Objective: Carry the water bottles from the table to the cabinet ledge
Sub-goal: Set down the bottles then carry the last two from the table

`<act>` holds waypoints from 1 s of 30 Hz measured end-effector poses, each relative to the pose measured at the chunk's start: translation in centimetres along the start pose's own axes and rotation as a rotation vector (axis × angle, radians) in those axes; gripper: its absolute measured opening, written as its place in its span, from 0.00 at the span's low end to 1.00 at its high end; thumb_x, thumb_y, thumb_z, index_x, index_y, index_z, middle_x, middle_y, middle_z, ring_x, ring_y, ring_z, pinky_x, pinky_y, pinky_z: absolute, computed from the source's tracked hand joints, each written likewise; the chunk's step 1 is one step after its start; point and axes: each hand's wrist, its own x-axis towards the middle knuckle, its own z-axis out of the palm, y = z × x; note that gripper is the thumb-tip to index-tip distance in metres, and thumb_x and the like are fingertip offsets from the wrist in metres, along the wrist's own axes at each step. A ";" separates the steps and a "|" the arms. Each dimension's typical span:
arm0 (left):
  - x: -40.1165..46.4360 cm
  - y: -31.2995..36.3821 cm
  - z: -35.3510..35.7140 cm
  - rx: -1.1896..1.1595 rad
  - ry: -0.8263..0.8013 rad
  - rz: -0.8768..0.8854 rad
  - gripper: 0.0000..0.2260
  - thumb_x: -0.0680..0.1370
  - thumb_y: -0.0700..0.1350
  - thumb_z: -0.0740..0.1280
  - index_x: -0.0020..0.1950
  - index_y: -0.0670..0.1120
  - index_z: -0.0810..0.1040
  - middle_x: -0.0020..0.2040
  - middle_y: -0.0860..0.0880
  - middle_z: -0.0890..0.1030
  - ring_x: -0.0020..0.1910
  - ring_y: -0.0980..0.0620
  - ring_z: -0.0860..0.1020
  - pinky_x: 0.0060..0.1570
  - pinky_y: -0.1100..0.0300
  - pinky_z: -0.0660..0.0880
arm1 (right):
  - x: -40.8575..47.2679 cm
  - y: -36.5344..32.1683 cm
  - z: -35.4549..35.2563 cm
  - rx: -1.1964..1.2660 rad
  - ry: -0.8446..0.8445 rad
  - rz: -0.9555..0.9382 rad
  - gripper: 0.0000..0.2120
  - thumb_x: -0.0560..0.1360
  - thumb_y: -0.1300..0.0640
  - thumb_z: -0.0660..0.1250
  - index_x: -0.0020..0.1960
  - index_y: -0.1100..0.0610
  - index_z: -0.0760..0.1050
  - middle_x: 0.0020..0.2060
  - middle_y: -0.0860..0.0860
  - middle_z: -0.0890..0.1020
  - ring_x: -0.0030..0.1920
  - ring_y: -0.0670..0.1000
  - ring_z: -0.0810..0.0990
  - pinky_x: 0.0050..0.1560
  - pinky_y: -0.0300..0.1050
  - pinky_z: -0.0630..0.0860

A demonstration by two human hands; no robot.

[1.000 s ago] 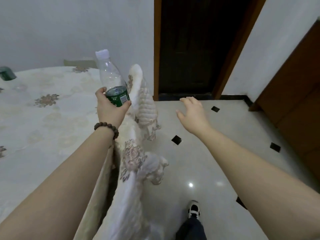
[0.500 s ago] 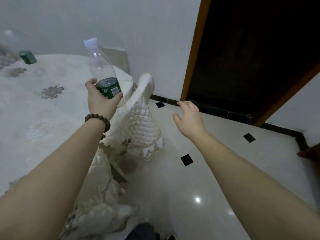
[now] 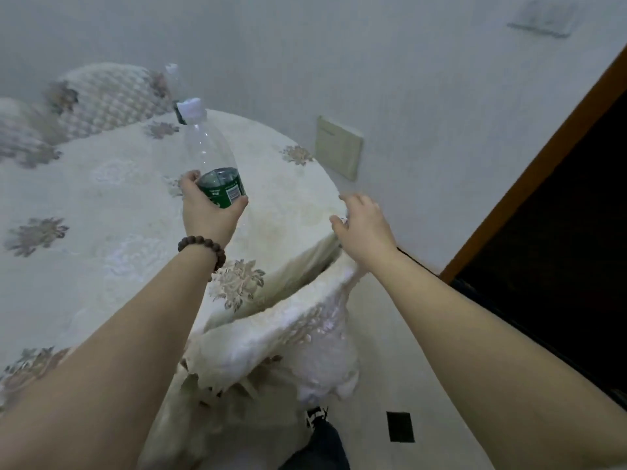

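Clear plastic with a green label and a white cap, the water bottle (image 3: 213, 154) stands upright in the left hand (image 3: 209, 212), whose fingers and thumb curl round its lower part at the label; it is held above the table (image 3: 101, 205), which spreads out under and to the left of that hand in a cream tablecloth with floral patches. A brown bead bracelet (image 3: 203, 247) circles the left wrist. Beyond the held bottle, farther from the hand, a second bottle (image 3: 173, 86) shows blurred near the table's far edge. The right hand (image 3: 364, 225) hangs over the table's rim to the right of the bottle, fingers loosely spread and holding nothing. Below it a covered chair back (image 3: 288, 337) leans at the table's edge.
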 end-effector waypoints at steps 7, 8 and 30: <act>7.2 0.5 3.5 0.033 0.173 -0.115 0.35 0.69 0.45 0.76 0.69 0.43 0.61 0.64 0.44 0.73 0.57 0.48 0.76 0.51 0.63 0.71 | 14.2 -1.1 0.5 0.029 -0.104 -0.197 0.24 0.79 0.50 0.58 0.73 0.57 0.63 0.71 0.55 0.66 0.71 0.56 0.62 0.69 0.51 0.62; 7.8 0.7 3.8 0.037 0.194 -0.125 0.35 0.69 0.44 0.76 0.69 0.43 0.61 0.64 0.44 0.73 0.56 0.49 0.76 0.51 0.63 0.71 | 15.6 -1.4 0.7 0.033 -0.109 -0.222 0.24 0.79 0.50 0.59 0.72 0.57 0.63 0.71 0.55 0.66 0.71 0.56 0.62 0.69 0.51 0.62; 23.7 -1.2 9.1 0.152 0.662 -0.422 0.35 0.69 0.45 0.76 0.70 0.46 0.59 0.64 0.44 0.74 0.59 0.46 0.76 0.51 0.60 0.71 | 45.1 -9.5 11.1 0.165 -0.470 -0.674 0.24 0.79 0.50 0.60 0.72 0.57 0.64 0.71 0.55 0.66 0.72 0.55 0.61 0.70 0.50 0.61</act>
